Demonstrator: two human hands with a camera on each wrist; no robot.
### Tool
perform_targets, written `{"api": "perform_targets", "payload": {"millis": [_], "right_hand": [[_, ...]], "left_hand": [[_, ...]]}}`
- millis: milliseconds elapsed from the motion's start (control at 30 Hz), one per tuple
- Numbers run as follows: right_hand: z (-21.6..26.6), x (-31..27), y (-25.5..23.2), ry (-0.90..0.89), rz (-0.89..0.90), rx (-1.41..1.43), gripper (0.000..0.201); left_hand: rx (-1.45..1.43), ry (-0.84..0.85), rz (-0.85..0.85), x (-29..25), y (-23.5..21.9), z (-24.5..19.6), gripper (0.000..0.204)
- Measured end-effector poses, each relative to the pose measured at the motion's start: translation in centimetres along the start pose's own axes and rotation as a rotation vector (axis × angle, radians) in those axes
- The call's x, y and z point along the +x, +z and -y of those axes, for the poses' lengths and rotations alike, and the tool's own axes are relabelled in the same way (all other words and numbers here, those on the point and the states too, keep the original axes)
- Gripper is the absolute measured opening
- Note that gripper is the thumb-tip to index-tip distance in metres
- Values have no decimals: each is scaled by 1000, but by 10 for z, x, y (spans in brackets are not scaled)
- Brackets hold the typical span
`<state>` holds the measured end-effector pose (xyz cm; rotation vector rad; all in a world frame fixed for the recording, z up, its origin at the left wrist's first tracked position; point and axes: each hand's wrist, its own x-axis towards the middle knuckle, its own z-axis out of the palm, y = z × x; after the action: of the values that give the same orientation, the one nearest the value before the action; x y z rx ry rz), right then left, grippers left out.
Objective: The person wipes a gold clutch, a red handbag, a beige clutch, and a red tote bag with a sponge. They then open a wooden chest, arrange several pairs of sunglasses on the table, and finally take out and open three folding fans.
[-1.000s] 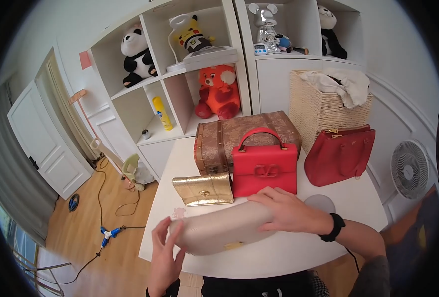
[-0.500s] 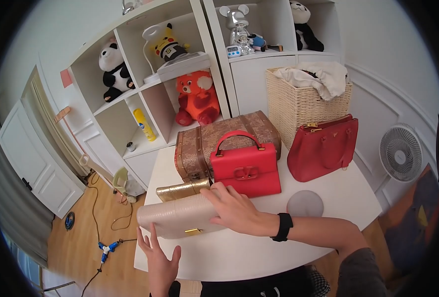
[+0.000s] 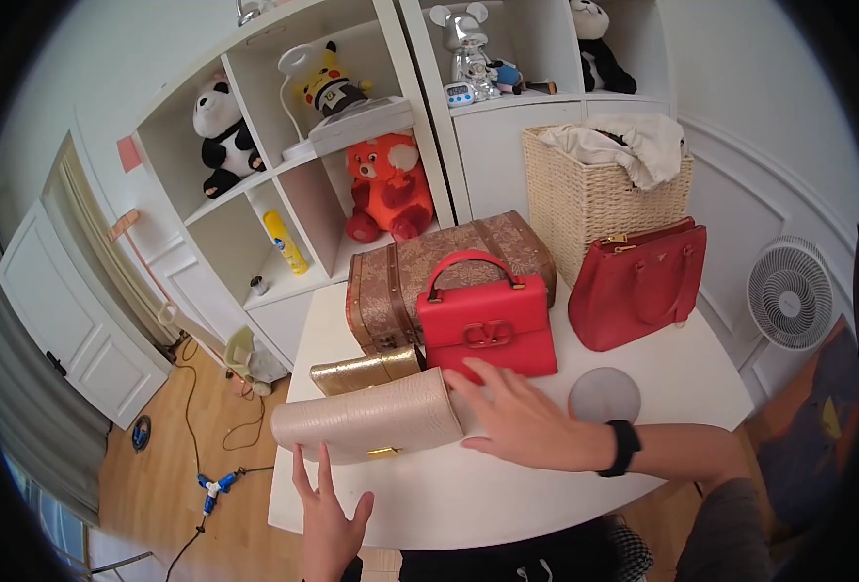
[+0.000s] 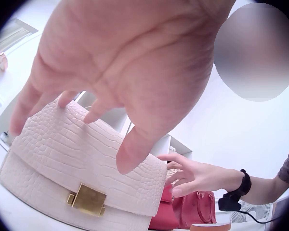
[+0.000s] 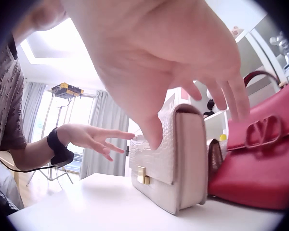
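A pale pink crocodile-textured bag (image 3: 366, 415) with a gold clasp (image 4: 89, 199) stands on the white table (image 3: 507, 495), in front of a gold bag (image 3: 366, 371). My left hand (image 3: 331, 529) is at its front left, fingers spread, fingertips at the bag's lower front. My right hand (image 3: 526, 417) is by its right end, fingers loosely spread; in the right wrist view the thumb and fingers hang over the bag's end (image 5: 190, 159), and contact cannot be told. Behind it stand a red handbag (image 3: 488, 325) with a V clasp and a patterned trunk (image 3: 381, 281).
A larger red bag (image 3: 633, 291) stands at the table's right, before a wicker basket (image 3: 560, 194). A grey disc (image 3: 604, 396) lies near my right wrist. A white fan (image 3: 790, 291) is beyond the right edge. Shelves (image 3: 303, 194) with plush toys stand behind.
The pink bag has moved left and back, up before the gold bag. My right hand has drawn off to the right from its top; my left fingers have spread. The head view has shifted.
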<state>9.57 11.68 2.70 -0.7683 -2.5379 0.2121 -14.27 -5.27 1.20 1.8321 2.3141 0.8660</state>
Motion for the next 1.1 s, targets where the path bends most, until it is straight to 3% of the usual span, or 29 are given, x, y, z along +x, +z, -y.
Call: {"api": "perform_targets", "payload": {"millis": [100,167,267,333,367,433,467,533,600,667,733,767,833,867,933,1000,1100], "right_hand": [[-35,-36,-11,92,191,-162,74],[-58,-64,-19,147,264,-199,74],[-76,-101,-25,308,414,-346,77],[-78,-119,-26,411,453,-371,75],[-83,-127,-25,416,457,-373,75],[-96,-139,-23,241,394,-450,64],[-101,-140,-25,244,394,-451,64],[-113,-133,-37,463,426,-293,44],[-119,-115,-78,437,186,-106,23],[-128,-93,-113,435,-132,-57,19],[-138,-79,-149,262,-110,-269,24],[-146,-70,-159,260,-113,-273,24],[-173,-58,-171,263,-32,-536,23],[-188,-53,-175,263,-36,-539,23],[-221,-49,-174,323,203,-479,24],[-247,-53,-159,316,201,-470,26],[-237,-59,-144,292,188,-560,30]], "left_hand": [[-103,-109,68,-1,-2,0,93],[27,-28,46,-3,2,2,92],[-40,71,-36,-6,11,3,82],[-46,39,48,-4,11,3,88],[-47,3,130,-3,11,2,94],[-60,-1,136,-4,14,2,92],[-69,-4,139,-4,15,1,90],[-58,-18,151,-5,12,-5,88],[-49,-35,159,-6,12,-6,86],[-92,50,131,-11,16,1,84],[-85,59,118,-12,18,0,84],[-72,67,109,-13,18,0,83],[-62,87,114,-15,22,3,82],[-52,101,126,-17,24,4,81],[-81,80,173,-19,26,5,80],[-107,54,218,-20,25,5,79],[-101,86,174,-19,24,5,77]]}}
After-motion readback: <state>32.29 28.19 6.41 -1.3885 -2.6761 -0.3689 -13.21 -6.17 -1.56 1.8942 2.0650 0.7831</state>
